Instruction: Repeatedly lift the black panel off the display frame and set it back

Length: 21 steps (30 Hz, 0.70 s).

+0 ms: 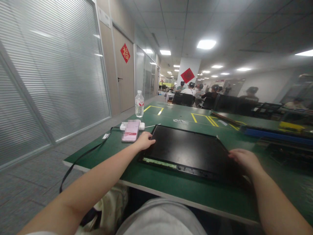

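Observation:
A black flat display panel (187, 147) lies in front of me on the green table, screen side up. Along its near edge runs a strip of green circuit board (158, 162). My left hand (146, 141) grips the panel's left edge, thumb on top and fingers around the rim. On the opposite side, my right hand (244, 160) pinches the right edge with its fingertips. Just beyond my left hand lies a phone (130, 131) with a lit pink screen.
A water bottle (139, 104) stands at the table's far left corner. A black cable (85, 156) hangs over the left edge. Yellow tape (205, 115) marks the green table (110, 143). A blue-edged object (276, 134) lies at right. Several people sit at tables farther back.

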Motion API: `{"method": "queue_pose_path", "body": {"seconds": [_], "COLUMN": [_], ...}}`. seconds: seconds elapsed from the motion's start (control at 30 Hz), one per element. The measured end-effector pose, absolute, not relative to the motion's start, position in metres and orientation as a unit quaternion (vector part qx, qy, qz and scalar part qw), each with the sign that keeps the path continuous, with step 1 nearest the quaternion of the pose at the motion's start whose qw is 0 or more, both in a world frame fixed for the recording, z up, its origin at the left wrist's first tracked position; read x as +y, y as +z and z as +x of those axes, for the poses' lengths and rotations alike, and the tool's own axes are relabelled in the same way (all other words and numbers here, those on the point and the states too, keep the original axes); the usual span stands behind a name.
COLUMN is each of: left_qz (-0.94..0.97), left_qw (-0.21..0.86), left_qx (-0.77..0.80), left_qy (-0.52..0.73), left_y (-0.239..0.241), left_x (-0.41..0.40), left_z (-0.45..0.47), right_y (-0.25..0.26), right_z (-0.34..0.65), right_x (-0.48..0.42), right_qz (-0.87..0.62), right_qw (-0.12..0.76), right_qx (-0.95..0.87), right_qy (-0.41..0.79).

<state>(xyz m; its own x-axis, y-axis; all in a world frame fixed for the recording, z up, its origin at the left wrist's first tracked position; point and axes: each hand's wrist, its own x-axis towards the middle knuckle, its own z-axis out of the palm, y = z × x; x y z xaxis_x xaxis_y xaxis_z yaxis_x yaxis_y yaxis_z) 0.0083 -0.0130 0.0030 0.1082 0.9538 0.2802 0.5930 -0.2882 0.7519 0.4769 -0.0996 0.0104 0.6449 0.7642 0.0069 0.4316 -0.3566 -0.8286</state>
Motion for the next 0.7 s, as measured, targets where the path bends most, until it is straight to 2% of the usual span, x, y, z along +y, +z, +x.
{"method": "queue_pose_path", "body": {"seconds": [0.23,0.53,0.7], "left_qz": [0.700,0.717,0.723], "left_qw": [0.227,0.215,0.214], "left_qx": [0.561,0.561,0.553], "left_qy": [0.379,0.353,0.353], "left_y": [0.0000,0.0012,0.0000], "left_x": [-0.0119,-0.0133,-0.0120], "left_z": [0.0077,0.0075,0.0062], "right_y": [0.0095,0.0190,0.0168], "right_z": [0.4797,0.4747,0.4765], "right_x": [-0.0992,-0.1004,-0.0999], "right_qz": [-0.806,-0.831,-0.828], "right_qw": [0.410,0.333,0.339], "right_qx": [-0.382,-0.425,-0.426], "right_qy": [0.191,0.134,0.132]}}
